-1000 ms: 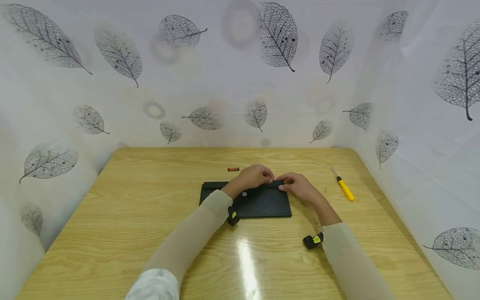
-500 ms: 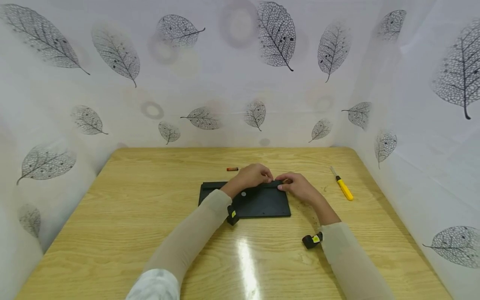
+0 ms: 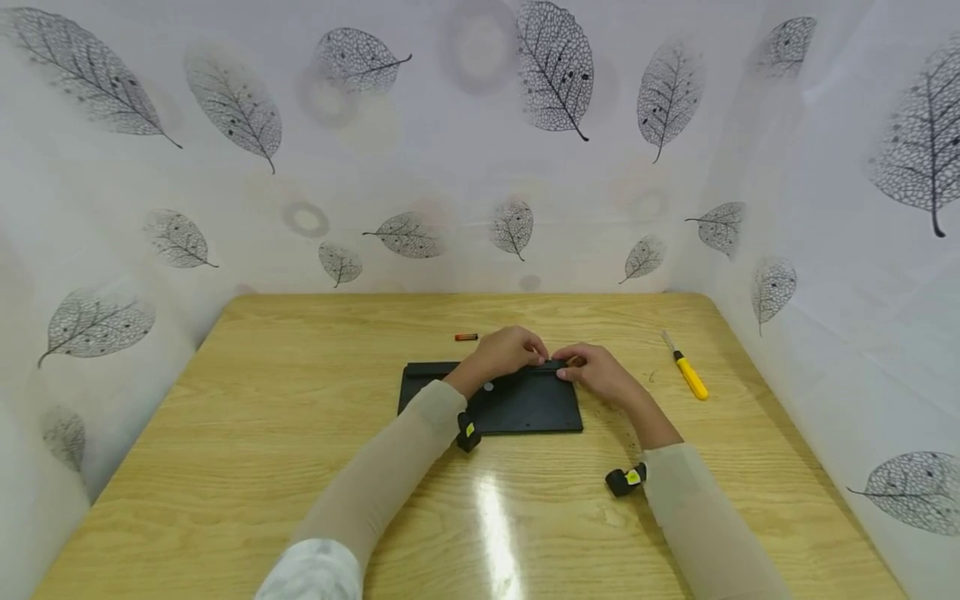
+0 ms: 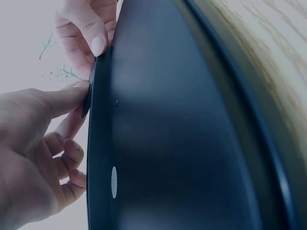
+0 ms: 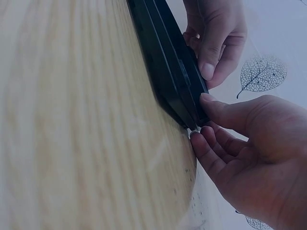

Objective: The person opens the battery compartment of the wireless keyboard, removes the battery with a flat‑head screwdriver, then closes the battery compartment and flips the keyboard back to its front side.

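A thin black slab with a raised ridge, apparently a keyboard (image 3: 532, 407) lying underside up, rests on the table; its keys are hidden. My left hand (image 3: 506, 352) is at the ridge along its far edge, where thumb and finger pinch a small black flap-like piece (image 4: 87, 101), perhaps a battery cover. Close beside it, my right hand (image 3: 598, 373) grips the ridge near its right end, thumb on one face and fingers on the other. A pale round sticker (image 4: 114, 182) shows on the underside.
An orange-and-black battery (image 3: 466, 337) lies beyond the keyboard. To the right is a screwdriver (image 3: 691, 377) with a yellow handle. The wooden table (image 3: 300, 358) is bordered by a leaf-printed white curtain (image 3: 442, 167). Small black cameras sit at both wrists.
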A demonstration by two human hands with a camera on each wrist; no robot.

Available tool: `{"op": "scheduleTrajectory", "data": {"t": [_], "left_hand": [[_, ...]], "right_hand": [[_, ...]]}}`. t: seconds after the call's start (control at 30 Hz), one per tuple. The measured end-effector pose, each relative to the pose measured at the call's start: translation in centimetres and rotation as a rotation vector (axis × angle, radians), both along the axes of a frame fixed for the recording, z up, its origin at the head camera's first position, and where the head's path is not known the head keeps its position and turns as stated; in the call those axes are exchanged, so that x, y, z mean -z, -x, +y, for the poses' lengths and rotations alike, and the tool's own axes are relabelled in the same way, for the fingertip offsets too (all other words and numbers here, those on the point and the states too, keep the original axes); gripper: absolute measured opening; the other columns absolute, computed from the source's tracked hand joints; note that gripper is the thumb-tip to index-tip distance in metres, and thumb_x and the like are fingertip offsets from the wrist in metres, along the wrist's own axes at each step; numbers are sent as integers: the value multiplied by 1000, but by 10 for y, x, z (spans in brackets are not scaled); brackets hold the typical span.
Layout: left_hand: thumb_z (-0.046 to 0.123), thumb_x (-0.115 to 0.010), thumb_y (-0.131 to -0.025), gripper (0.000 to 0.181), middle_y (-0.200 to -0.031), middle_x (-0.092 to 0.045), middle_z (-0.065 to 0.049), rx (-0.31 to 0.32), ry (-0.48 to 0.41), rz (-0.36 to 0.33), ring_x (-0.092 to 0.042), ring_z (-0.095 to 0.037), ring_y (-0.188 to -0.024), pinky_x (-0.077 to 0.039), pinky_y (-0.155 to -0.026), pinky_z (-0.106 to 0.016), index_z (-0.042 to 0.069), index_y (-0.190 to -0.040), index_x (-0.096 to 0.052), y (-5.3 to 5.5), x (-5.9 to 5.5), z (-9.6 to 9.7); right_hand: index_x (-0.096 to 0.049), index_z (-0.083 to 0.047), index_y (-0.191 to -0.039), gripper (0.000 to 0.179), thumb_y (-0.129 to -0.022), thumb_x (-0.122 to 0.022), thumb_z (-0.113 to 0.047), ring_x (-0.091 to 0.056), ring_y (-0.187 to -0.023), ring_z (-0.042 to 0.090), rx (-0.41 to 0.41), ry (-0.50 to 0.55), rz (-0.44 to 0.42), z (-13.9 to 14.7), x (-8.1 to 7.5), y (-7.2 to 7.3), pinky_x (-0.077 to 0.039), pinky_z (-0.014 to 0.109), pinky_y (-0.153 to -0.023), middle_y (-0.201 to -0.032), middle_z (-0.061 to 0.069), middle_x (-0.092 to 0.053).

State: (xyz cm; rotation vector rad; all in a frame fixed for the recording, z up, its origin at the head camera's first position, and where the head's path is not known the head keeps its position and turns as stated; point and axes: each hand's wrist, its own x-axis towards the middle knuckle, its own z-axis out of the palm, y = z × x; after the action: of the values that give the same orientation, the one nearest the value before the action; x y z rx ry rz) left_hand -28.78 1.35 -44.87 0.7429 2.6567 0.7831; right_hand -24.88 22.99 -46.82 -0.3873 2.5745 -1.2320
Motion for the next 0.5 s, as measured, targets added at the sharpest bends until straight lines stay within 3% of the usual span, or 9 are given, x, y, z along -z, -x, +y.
{"op": "scheduleTrajectory", "data": {"t": [0.37, 0.5], "left_hand": [[30, -66, -99, 11, -101, -72, 12, -3, 41, 7, -60, -11, -82, -46, -74, -31, 29, -99, -77, 0, 2, 3], [30, -66, -99, 15, -106, -72, 10, 3, 27, 2, -61, -11, -84, -47, -74, -30, 28, -108, -78, 0, 4, 3]], "right_hand": [[-64, -8, -134, 35, -100, -65, -17, -62, -102, 26, -1, -2, -1, -1, 0, 0, -50, 38, -84, -127, 15, -63], [-64, -8, -133, 35, -100, -64, -17, -62, -102, 27, 2, -1, -2, 0, 0, 0, -50, 38, -84, -126, 15, -64]]}}
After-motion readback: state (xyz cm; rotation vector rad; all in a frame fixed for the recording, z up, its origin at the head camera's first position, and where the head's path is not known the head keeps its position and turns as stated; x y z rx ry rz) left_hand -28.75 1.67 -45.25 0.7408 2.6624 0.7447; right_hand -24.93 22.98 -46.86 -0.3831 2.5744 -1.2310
